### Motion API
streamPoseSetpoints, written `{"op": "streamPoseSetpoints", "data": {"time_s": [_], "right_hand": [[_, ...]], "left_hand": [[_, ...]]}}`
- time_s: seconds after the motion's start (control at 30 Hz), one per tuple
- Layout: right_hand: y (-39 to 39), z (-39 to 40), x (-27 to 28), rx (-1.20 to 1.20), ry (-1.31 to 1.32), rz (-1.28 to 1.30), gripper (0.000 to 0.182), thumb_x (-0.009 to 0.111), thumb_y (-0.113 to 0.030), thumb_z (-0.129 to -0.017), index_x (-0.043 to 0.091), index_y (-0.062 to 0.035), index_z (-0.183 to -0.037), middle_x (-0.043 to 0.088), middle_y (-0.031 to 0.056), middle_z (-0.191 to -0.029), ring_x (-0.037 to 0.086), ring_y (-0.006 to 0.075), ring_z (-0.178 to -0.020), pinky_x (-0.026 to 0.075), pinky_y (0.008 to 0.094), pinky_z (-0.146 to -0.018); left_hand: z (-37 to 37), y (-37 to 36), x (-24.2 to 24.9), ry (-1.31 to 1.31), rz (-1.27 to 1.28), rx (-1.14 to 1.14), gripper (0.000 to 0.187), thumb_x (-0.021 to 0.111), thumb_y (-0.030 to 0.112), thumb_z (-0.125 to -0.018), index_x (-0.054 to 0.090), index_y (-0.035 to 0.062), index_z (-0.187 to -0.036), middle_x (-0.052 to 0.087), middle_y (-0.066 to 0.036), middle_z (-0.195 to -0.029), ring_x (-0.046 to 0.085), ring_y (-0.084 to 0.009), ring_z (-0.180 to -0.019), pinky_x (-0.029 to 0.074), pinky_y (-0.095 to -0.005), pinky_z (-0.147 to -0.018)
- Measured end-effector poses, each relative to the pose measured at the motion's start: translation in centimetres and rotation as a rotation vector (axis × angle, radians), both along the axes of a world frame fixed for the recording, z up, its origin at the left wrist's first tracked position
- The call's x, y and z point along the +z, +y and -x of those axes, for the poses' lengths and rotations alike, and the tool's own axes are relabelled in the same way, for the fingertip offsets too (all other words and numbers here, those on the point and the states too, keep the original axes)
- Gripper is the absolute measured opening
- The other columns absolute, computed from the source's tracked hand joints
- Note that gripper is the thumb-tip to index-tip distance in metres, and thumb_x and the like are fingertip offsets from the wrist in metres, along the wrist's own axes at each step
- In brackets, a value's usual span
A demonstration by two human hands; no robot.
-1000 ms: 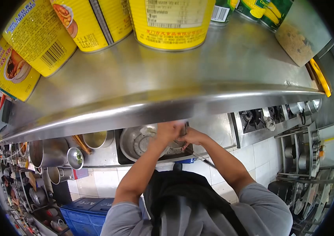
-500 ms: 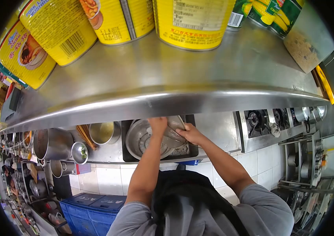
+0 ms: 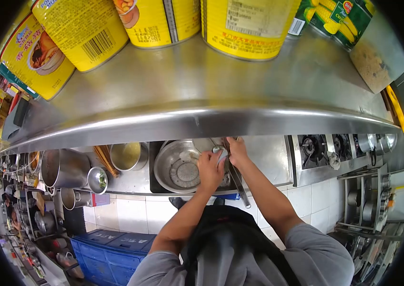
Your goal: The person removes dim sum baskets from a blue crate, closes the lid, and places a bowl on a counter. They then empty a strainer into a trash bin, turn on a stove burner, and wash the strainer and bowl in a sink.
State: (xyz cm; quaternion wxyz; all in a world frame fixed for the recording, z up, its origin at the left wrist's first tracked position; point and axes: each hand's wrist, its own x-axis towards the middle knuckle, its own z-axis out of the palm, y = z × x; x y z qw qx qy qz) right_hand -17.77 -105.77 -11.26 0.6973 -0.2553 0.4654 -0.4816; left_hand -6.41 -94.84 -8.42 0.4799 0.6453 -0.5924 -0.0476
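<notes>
Over the sink [image 3: 151,178], my right hand [image 3: 237,151] is closed around the upper part of a long-handled metal utensil [image 3: 241,189]. Its handle slants down past the sink's front edge, and its head is hidden by my hands and the shelf. My left hand [image 3: 210,170] is closed against the utensil, with a small pale grey thing [image 3: 222,154] at its fingertips; what that is I cannot make out. A wide metal basin [image 3: 164,174] sits in the sink just left of my left hand, with a whitish piece of something inside.
A steel shelf [image 3: 202,90] with large yellow cans [image 3: 247,28] juts out above my hands. Left of the sink stand a pot of yellowish liquid [image 3: 126,156], a small bowl with greens [image 3: 98,180] and a big stockpot [image 3: 66,168]. Gas burners [image 3: 312,151] lie to the right.
The metal vessel that my hands held tilted over the basin has left them. The long-handled utensil is now between my hands, and my left hand has moved right, out of the basin.
</notes>
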Motion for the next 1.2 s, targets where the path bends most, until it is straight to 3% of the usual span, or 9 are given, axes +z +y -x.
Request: {"op": "streamPoseSetpoints", "data": {"time_s": [0.07, 0.13, 0.27, 0.4, 0.73, 0.83, 1.0, 1.03, 1.2], "right_hand": [[0.4, 0.0, 0.4, -0.049, -0.025, 0.015, 0.025, 0.064, -0.014, -0.099, 0.062, -0.0023, -0.121, 0.067, 0.0057, -0.114, 0.061, 0.017, -0.102, 0.049, 0.0352, -0.091], [0.8, 0.5, 0.8, -0.005, 0.002, 0.026, 0.026, 0.065, -0.016, -0.099, 0.062, -0.0019, -0.121, 0.067, 0.0054, -0.113, 0.06, 0.0164, -0.101, 0.049, 0.0349, -0.09], [0.8, 0.3, -0.4, 0.033, 0.112, 0.163, 0.033, 0.067, -0.023, -0.099, 0.063, 0.0, -0.121, 0.066, 0.0045, -0.111, 0.059, 0.0147, -0.099, 0.048, 0.0342, -0.089], [0.8, 1.4, -0.2, 0.162, 0.123, 0.08, 0.036, 0.07, -0.027, -0.098, 0.063, 0.0009, -0.119, 0.066, 0.0045, -0.109, 0.058, 0.0139, -0.097, 0.048, 0.0333, -0.088], [0.9, 2.1, -0.7, 0.159, 0.421, 0.141, 0.043, 0.073, -0.032, -0.093, 0.067, 0.0071, -0.11, 0.071, 0.0107, -0.1, 0.065, 0.0186, -0.084, 0.053, 0.0356, -0.077], [1.7, 2.8, 1.1, 0.291, 0.638, 0.275, 0.049, 0.075, -0.038, -0.091, 0.069, 0.0074, -0.107, 0.073, 0.0146, -0.099, 0.068, 0.0214, -0.086, 0.054, 0.0371, -0.079], [3.4, 1.6, 3.1, 0.41, 0.804, 0.373, 0.046, 0.076, -0.041, -0.09, 0.071, 0.0007, -0.11, 0.074, 0.0182, -0.1, 0.071, 0.0276, -0.091, 0.054, 0.0385, -0.083], [3.6, 0.7, 6.3, 0.419, 0.76, 0.452, 0.046, 0.073, -0.042, -0.091, 0.072, 0.0019, -0.104, 0.075, 0.0136, -0.095, 0.07, 0.0217, -0.086, 0.054, 0.0377, -0.076], [1.6, -0.7, 5.3, 0.681, 0.979, 0.643, 0.045, 0.069, -0.042, -0.095, 0.071, 0.0006, -0.109, 0.075, 0.0149, -0.1, 0.071, 0.0269, -0.086, 0.053, 0.0401, -0.076]], "left_hand": [[-1.1, -0.5, -1.4, -0.004, 0.013, -0.034, 0.023, 0.068, 0.015, -0.09, 0.07, 0.005, -0.11, 0.059, -0.02, -0.089, 0.058, -0.0402, -0.081, 0.045, -0.0514, -0.071], [-5.3, -2.4, -5.6, 0.07, -0.078, 0.248, 0.026, 0.073, 0.015, -0.085, 0.072, 0.0071, -0.11, 0.058, -0.017, -0.09, 0.058, -0.0377, -0.081, 0.045, -0.0488, -0.07], [-3.8, -1.0, -1.8, -0.026, -0.117, -0.068, 0.027, 0.072, 0.02, -0.087, 0.073, 0.0056, -0.11, 0.057, -0.018, -0.093, 0.058, -0.0357, -0.087, 0.045, -0.0477, -0.074], [-6.0, -1.5, -2.3, -0.265, -0.138, 0.118, 0.03, 0.076, 0.018, -0.082, 0.073, 0.0102, -0.111, 0.058, -0.015, -0.101, 0.057, -0.0335, -0.096, 0.043, -0.0482, -0.076], [-2.8, 0.8, -3.9, 0.034, -0.091, -0.09, 0.024, 0.072, 0.014, -0.084, 0.072, 0.0074, -0.108, 0.06, -0.016, -0.098, 0.057, -0.0373, -0.091, 0.045, -0.0484, -0.077], [-9.4, -0.9, -7.9, 0.131, -0.113, 0.225, 0.018, 0.067, 0.009, -0.086, 0.07, 0.0028, -0.103, 0.06, -0.022, -0.093, 0.057, -0.0417, -0.092, 0.045, -0.0508, -0.081], [-11.1, -6.3, -5.6, 0.303, 0.049, 0.293, 0.019, 0.064, 0.006, -0.085, 0.069, -0.0003, -0.102, 0.061, -0.024, -0.095, 0.057, -0.0443, -0.094, 0.045, -0.0512, -0.083], [-10.2, -6.5, -3.0, 0.198, 0.075, 0.335, 0.019, 0.064, 0.005, -0.085, 0.069, -0.0002, -0.103, 0.061, -0.023, -0.095, 0.057, -0.0442, -0.093, 0.046, -0.0514, -0.081], [-9.0, -3.8, 1.8, -0.073, 0.113, 0.219, 0.022, 0.065, 0.002, -0.083, 0.069, 0.0017, -0.105, 0.059, -0.021, -0.093, 0.057, -0.0423, -0.09, 0.046, -0.0513, -0.077]]}}
